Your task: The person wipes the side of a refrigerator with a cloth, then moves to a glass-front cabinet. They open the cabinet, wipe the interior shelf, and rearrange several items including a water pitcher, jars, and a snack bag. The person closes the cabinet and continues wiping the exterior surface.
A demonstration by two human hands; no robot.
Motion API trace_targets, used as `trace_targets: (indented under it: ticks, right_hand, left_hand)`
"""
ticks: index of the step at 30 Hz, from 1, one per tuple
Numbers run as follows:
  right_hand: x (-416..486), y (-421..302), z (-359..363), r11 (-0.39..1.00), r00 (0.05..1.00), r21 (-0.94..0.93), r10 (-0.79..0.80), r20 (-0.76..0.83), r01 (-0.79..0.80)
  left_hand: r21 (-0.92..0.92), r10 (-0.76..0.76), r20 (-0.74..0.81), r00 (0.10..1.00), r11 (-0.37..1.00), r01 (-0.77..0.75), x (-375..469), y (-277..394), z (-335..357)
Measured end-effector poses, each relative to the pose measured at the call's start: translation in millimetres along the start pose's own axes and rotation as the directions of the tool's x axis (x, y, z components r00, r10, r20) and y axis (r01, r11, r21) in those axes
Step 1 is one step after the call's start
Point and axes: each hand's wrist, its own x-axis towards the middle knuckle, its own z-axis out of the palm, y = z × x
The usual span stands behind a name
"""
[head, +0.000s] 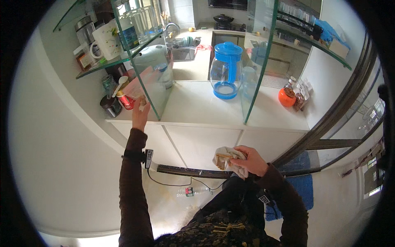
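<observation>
My left hand (141, 114) reaches into the left section of the white counter, its fingers on a pinkish clear plastic bag (139, 85) with something small and pale at its lower end. Beside that bag stand a red can (126, 101), a white plastic spoon (120, 85) and a dark round jar (110, 106). In my right hand (251, 160) is a crumpled off-white cloth (228, 159) with a brownish edge, held in front of the cabinet doors. A glass pitcher with a blue lid and handle (226, 71) stands upright in the middle section.
Upright glass panels (260, 68) divide the counter. Glass shelves (105, 66) hold a floral mug (106, 40) and glasses. At right are an orange round container (286, 97) and a bag of dried food (300, 101). A plastic bottle (189, 191) lies on the floor near a cable.
</observation>
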Motion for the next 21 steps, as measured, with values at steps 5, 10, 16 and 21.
trace_targets:
  ticks: [5, 10, 16, 21]
  right_hand:
    - [-13.7, 3.8, -10.8, 0.999, 0.999, 0.029, 0.040, 0.007, -0.041]
    - [-20.8, 3.2, -13.1, 0.998, 0.999, 0.058, 0.038, 0.013, -0.039]
    - [-24.8, -2.3, -9.3, 0.997, 0.997, 0.029, 0.066, 0.046, -0.068]
    - [-19.9, 3.7, -0.8, 0.995, 0.991, 0.034, 0.091, 0.097, -0.094]
  left_hand:
    - [-0.084, -0.022, 0.136, 0.991, 0.996, 0.033, 37.7, -13.0, 22.1]
    - [0.335, -0.211, 0.143, 0.967, 0.930, 0.153, 68.6, -55.8, 15.5]
    - [-0.271, -0.098, -0.138, 0.986, 0.961, 0.058, 14.1, -11.5, -26.7]
    - [-0.375, -0.042, -0.127, 0.991, 0.927, -0.008, -50.4, 71.2, -87.4]
